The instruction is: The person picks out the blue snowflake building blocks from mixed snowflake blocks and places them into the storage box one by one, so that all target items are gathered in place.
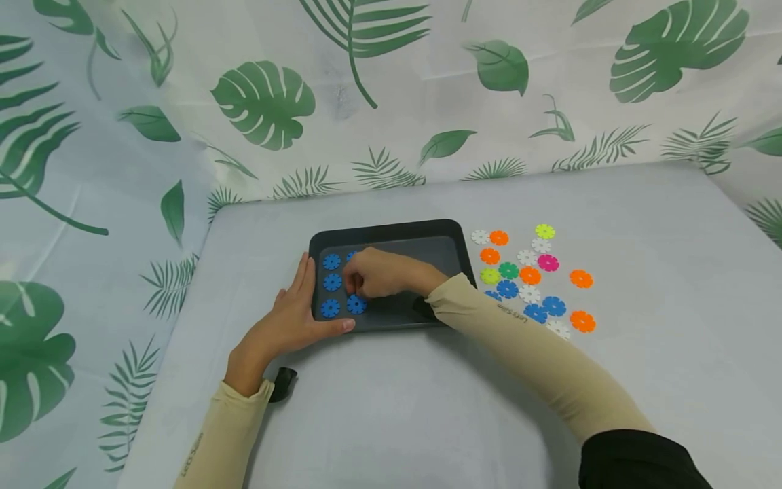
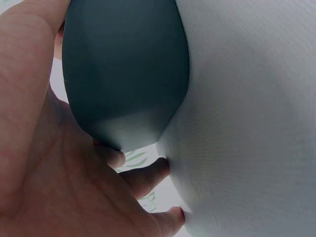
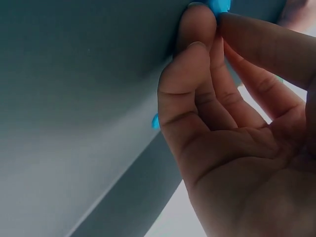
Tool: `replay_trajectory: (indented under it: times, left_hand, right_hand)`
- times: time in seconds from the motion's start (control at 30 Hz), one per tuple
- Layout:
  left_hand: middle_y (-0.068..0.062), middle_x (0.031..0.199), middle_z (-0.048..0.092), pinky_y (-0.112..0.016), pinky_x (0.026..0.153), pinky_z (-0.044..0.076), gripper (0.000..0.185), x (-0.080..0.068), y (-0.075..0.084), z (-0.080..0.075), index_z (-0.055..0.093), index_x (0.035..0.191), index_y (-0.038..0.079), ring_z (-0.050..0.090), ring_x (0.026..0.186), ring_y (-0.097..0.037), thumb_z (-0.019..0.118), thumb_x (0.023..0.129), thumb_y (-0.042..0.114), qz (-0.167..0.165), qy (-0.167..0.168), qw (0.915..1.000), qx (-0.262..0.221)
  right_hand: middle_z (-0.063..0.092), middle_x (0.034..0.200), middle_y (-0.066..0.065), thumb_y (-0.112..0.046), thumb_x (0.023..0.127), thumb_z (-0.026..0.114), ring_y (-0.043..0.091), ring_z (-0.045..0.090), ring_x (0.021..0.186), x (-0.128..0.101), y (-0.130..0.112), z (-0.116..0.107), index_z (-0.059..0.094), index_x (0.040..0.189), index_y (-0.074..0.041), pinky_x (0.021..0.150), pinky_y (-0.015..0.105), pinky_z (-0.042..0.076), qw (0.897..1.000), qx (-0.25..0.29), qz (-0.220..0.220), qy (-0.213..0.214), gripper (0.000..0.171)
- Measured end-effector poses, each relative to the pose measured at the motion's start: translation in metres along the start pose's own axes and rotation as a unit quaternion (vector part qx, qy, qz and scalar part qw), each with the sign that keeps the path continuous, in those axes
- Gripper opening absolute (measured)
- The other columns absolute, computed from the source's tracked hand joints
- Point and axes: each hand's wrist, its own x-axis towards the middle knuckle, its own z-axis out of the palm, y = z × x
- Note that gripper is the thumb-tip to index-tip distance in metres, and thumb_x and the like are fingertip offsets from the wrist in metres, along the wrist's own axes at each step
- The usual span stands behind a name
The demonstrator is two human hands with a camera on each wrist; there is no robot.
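Observation:
A dark baking tray (image 1: 421, 317) lies on the table, with several blue notched plastic discs (image 1: 330, 308) in rows at its left end. My left hand (image 1: 287, 319) steadies the tray's near left corner, fingers stretched along the left side and thumb along the front rim. In the left wrist view those fingers (image 2: 148, 177) reach past the tray's outer wall (image 2: 128, 74). My right hand (image 1: 385, 272) is over the left half of the tray. Its thumb and fingertips pinch a blue notched disc (image 3: 220, 6), close over the tray floor, and hide part of the second column.
Right of the tray lie several loose notched discs in orange (image 1: 582, 278), white (image 1: 480, 237), green (image 1: 508, 270), yellow (image 1: 545, 231), pink (image 1: 548, 263) and blue (image 1: 554, 305). A leaf-printed cloth (image 1: 391, 95) hangs behind the pale table (image 1: 391, 414).

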Motion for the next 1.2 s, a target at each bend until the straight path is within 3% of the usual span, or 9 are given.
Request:
replay_trajectory:
  times: [0.33, 0.5, 0.8, 1.03, 1.2]
  left_hand:
    - [-0.014, 0.176, -0.021, -0.075, 0.121, 0.006, 0.135, -0.002, 0.002, -0.001, -0.014, 0.168, -0.001, -0.001, 0.162, -0.043, 0.074, 0.091, 0.069, 0.002, 0.0, 1.0, -0.003]
    - [-0.013, 0.176, -0.024, -0.074, 0.122, 0.003, 0.136, -0.002, 0.003, 0.0, -0.016, 0.168, 0.001, -0.003, 0.162, -0.043, 0.074, 0.091, 0.068, -0.003, -0.006, 1.0, -0.002]
    - [-0.012, 0.176, -0.024, -0.074, 0.122, 0.002, 0.138, -0.002, 0.004, -0.001, -0.016, 0.168, 0.001, -0.002, 0.162, -0.045, 0.074, 0.09, 0.07, -0.015, -0.009, 0.9998, 0.005]
    - [-0.014, 0.176, -0.024, -0.073, 0.123, 0.001, 0.139, -0.002, 0.004, 0.0, -0.016, 0.168, 0.001, -0.003, 0.162, -0.045, 0.075, 0.089, 0.07, -0.021, -0.007, 0.9997, 0.005]
    - [-0.013, 0.176, -0.024, -0.073, 0.123, 0.002, 0.139, -0.002, 0.004, 0.001, -0.017, 0.168, 0.002, -0.004, 0.162, -0.044, 0.075, 0.089, 0.07, -0.02, -0.006, 0.9998, 0.006]
  right_hand:
    - [0.071, 0.09, 0.003, 0.013, 0.094, 0.062, 0.015, 0.059, 0.075, -0.002, -0.004, 0.002, 0.077, 0.102, -0.002, 0.068, 0.027, 0.051, 0.999, -0.041, 0.014, -0.001, 0.023]
    - [0.072, 0.094, 0.004, 0.005, 0.1, 0.066, 0.015, 0.062, 0.08, -0.013, -0.002, -0.002, 0.078, 0.105, -0.001, 0.075, 0.029, 0.054, 0.999, -0.046, 0.0, 0.01, 0.014]
    - [0.075, 0.1, 0.007, -0.004, 0.105, 0.067, 0.016, 0.067, 0.088, -0.045, 0.001, -0.016, 0.077, 0.109, -0.001, 0.082, 0.033, 0.057, 0.995, -0.025, -0.034, 0.086, 0.011]
    - [0.076, 0.117, 0.012, -0.006, 0.106, 0.064, 0.02, 0.07, 0.099, -0.073, 0.001, -0.025, 0.075, 0.123, 0.0, 0.089, 0.036, 0.058, 0.99, -0.007, -0.029, 0.138, 0.022]
    - [0.076, 0.12, 0.009, -0.005, 0.105, 0.064, 0.023, 0.071, 0.105, -0.1, -0.001, -0.031, 0.074, 0.126, 0.0, 0.092, 0.041, 0.058, 0.982, 0.008, -0.024, 0.185, 0.024]
